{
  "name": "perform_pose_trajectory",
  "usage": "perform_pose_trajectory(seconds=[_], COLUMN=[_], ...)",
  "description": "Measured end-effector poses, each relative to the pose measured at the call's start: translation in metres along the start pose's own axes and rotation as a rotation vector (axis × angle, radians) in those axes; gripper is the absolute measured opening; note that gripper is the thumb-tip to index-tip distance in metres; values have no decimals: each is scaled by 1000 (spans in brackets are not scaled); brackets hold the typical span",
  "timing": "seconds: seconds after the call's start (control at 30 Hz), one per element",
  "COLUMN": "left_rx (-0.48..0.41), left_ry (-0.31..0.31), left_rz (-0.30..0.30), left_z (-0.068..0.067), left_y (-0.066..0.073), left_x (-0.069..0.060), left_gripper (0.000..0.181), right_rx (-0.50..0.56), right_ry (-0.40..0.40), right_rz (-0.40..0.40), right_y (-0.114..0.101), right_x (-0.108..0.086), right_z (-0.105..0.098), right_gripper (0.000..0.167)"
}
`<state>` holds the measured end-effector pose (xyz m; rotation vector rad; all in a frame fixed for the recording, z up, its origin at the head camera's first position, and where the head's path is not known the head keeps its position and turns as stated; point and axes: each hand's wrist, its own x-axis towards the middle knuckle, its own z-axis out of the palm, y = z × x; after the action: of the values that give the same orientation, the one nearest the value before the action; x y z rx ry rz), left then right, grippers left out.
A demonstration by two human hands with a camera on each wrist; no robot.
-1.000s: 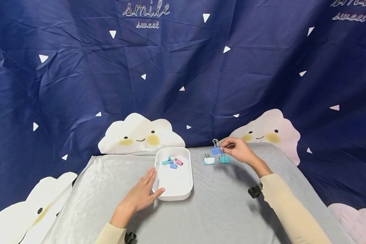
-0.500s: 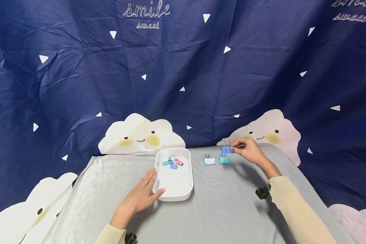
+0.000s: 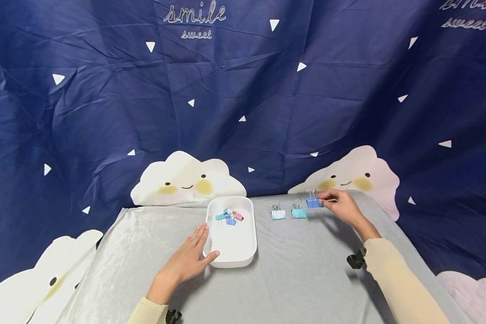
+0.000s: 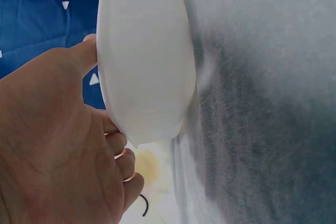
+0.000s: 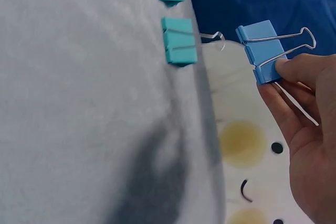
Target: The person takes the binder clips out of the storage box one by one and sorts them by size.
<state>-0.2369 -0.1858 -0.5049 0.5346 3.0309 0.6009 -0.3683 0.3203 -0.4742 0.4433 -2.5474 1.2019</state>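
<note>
Between thumb and fingers my right hand [image 3: 342, 207] pinches a blue binder clip [image 3: 314, 203] by one end. In the right wrist view that blue clip [image 5: 264, 51] is off the cloth, its wire handles pointing away from the table. To its left a teal binder clip [image 3: 299, 213] stands on the table, and left of that one a whitish-teal binder clip [image 3: 278, 215]. My left hand [image 3: 188, 254] rests with straight fingers on the left rim of a white tray [image 3: 231, 247]. Inside the tray's far part lies a small pile of binder clips [image 3: 230, 218], teal, blue and pink.
Grey cloth [image 3: 299, 279] covers the table. A dark blue curtain [image 3: 243, 90] with white clouds hangs right behind its far edge. Both clips on the table stand close to that edge.
My right hand has carried the blue binder clip to the right, past the teal clip, and slightly lower. My left hand and the tray have stayed in place.
</note>
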Motion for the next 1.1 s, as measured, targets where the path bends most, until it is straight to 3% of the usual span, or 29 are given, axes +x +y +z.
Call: perform_pose_trajectory(seconds=[0.4,0.7,0.9,1.1], left_rx=[7,2,13,10], left_ry=[-6,-9,-9,-11], left_rz=[-6,-11,-12,-12], left_z=[-1,-1,0,-1], left_y=[1,2,0,0], left_x=[0,-2,0,0], left_gripper=[91,91,92,91], right_rx=[-45,-107,-202,-249], right_ry=[34,7,-2,-32], right_rz=[74,127,135,178], right_y=[28,46,56,57], right_x=[-8,-13,-17,-17], right_z=[0,14,23,29], right_gripper=[14,14,11,15])
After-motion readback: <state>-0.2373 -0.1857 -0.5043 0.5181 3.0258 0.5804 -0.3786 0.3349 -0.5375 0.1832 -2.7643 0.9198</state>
